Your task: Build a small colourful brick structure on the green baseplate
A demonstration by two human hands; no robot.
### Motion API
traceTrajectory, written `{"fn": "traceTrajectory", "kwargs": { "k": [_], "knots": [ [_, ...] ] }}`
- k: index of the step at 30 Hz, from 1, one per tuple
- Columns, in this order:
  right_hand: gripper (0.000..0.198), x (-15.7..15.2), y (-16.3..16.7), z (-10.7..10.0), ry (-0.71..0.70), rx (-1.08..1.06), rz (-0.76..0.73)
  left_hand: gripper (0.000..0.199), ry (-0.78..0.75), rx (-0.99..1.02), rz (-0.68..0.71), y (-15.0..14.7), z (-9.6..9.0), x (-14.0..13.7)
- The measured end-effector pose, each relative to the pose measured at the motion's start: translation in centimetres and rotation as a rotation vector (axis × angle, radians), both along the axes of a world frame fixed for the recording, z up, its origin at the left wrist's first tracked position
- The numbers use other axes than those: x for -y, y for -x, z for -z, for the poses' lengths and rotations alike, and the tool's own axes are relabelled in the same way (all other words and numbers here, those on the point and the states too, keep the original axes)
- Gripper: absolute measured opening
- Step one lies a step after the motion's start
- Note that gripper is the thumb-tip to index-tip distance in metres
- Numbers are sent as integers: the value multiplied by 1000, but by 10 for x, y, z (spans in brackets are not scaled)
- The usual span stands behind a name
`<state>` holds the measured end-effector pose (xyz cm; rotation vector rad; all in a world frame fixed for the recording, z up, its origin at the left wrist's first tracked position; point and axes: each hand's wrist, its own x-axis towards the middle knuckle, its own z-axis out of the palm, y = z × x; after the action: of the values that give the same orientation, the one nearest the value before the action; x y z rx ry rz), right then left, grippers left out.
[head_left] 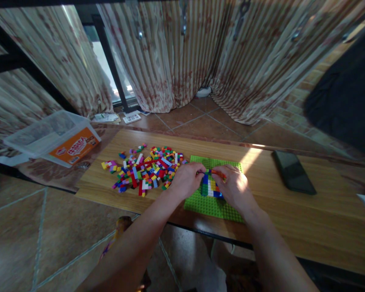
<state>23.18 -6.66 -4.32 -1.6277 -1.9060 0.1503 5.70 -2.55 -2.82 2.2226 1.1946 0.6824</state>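
Note:
A green studded baseplate [197,206] lies on the wooden table, with a patch of blue, green, white, yellow and red building bricks [211,187] built up on its middle. My left hand [187,180] reaches in from the left, its thumb and fingers pinched at the patch's far edge on a small dark building brick. Facing it, my right hand [233,184] is closed over the patch's right side, with an orange-red building brick [220,175] between its fingers. The fingertips of both hands are close together, and my right hand hides part of the patch.
Loose bricks [152,168] in many colours are heaped left of the baseplate. A dark phone [293,172] lies on the table [258,202] to the right. Beyond the left end stands a clear plastic box [51,134] with an orange label. Curtains [185,61] hang behind.

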Motion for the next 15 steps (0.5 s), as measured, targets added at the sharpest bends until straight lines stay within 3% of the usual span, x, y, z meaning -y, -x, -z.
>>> {"fn": "traceTrajectory", "kwargs": {
  "k": [15],
  "knots": [
    [18,0,1,1,-8,20,7,13,14,-6,-39,-4,3,2]
  ]
}}
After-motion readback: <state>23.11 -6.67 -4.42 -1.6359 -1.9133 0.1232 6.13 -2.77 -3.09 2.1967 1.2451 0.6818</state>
